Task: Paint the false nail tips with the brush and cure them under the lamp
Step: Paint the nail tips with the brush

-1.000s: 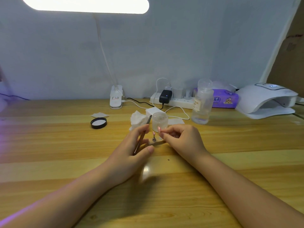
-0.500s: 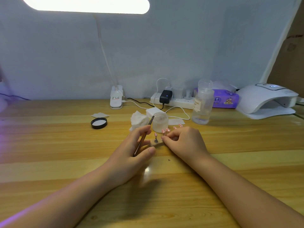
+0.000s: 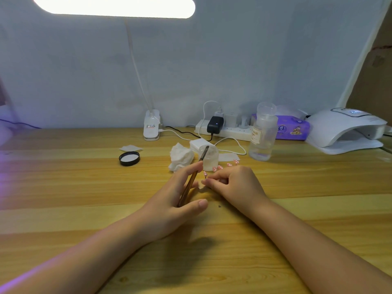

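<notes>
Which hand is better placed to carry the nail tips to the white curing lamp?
Right, probably. The right hand already pinches the holder of pink false nail tips, and the white domed lamp stands on its side. The left hand holds the brown-handled brush.

Frame center: left hand grips brush, bristles up. Right hand pinches the holder of pink nail tips on bench. Curing lamp right edge.
</notes>
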Tool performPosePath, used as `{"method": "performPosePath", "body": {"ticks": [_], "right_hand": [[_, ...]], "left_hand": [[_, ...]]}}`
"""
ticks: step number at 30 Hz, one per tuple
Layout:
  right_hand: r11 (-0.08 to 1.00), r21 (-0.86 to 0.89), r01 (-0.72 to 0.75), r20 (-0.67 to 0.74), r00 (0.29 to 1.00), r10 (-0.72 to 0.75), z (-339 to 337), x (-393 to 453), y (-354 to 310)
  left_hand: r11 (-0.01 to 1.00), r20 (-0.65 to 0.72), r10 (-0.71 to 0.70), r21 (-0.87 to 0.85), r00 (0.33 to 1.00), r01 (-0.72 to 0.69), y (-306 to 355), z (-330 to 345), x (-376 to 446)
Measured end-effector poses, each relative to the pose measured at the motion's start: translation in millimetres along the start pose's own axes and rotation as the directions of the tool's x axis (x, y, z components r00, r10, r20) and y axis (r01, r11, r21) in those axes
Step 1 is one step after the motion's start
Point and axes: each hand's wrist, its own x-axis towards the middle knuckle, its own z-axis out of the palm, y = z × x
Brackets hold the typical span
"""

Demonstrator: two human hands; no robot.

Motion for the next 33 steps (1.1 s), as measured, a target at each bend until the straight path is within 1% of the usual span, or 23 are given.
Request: {"method": "performPosePath", "body": {"ticks": [5, 9, 11, 14, 17, 20, 24, 28, 30, 33], "right_hand": [[0.998, -0.061, -0.016, 0.046, 0.999, 0.019, 1, 2, 2], [0.999, -0.052, -0.003, 0.036, 0.999, 0.005, 0, 1, 1], [0.998, -0.053, 0.022, 0.012, 1.000, -0.021, 1, -1, 0], [0.997, -0.060, 0.044, -0.016, 0.999, -0.045, 2, -3, -2], [0.998, -0.036, 0.046, -0.064, 0.997, -0.049, 1, -3, -2], [0.999, -0.038, 0.039, -0.106, 0.993, -0.043, 2, -3, 0], [0.993, 0.113, 0.030, -0.174, 0.985, -0.010, 2, -2, 1], [0.958, 0.285, 0.025, -0.197, 0.980, 0.033, 3, -2, -1], [0.943, 0.333, 0.019, -0.197, 0.979, 0.050, 2, -2, -1], [0.937, 0.350, 0.012, -0.199, 0.978, 0.062, 1, -1, 2]], "left_hand": [[1.000, 0.007, 0.016, 0.006, 1.000, -0.016, -1, 1, 2], [1.000, -0.025, 0.029, -0.010, 0.999, -0.029, 1, 2, 0], [0.999, -0.098, 0.049, -0.005, 0.994, -0.050, 5, 1, -2], [0.995, -0.227, 0.100, 0.007, 0.969, -0.102, 10, 2, -5], [0.987, -0.292, 0.160, 0.045, 0.943, -0.154, 13, 2, -7], [0.978, -0.319, 0.207, 0.088, 0.925, -0.189, 13, 1, -7], [0.971, -0.336, 0.237, 0.108, 0.911, -0.213, 12, 1, -8], [0.950, -0.372, 0.303, 0.192, 0.878, -0.246, 12, 0, -7], [0.949, -0.404, 0.309, 0.190, 0.861, -0.252, 13, 1, -7], [0.946, -0.415, 0.320, 0.194, 0.852, -0.261, 14, 3, -6]]}}
